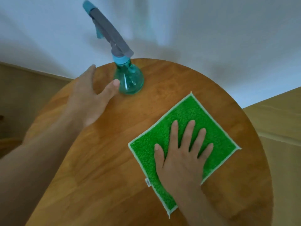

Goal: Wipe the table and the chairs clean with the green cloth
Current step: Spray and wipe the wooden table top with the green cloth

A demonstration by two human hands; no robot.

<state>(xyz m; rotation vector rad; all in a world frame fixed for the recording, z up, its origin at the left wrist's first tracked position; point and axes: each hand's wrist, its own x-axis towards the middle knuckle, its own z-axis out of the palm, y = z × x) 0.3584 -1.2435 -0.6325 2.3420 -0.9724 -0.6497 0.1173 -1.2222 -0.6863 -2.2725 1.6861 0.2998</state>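
Round brown wooden table (114,160): bare top, grain running diagonally. Square green terry cloth with pale edging (187,115) lies flat on its right half. Right hand (182,154) presses it, fingers straight and spread. Left hand (91,98) open, thumb beside teal plastic spray bottle with grey trigger (129,80), gripping nothing. Advice: keep palm weight even, overlap strokes, lift bottle aside before wiping there.

Both forearms are showing bare, no sleeves; left hand (91,97) and right hand (180,154) are wearing nothing.
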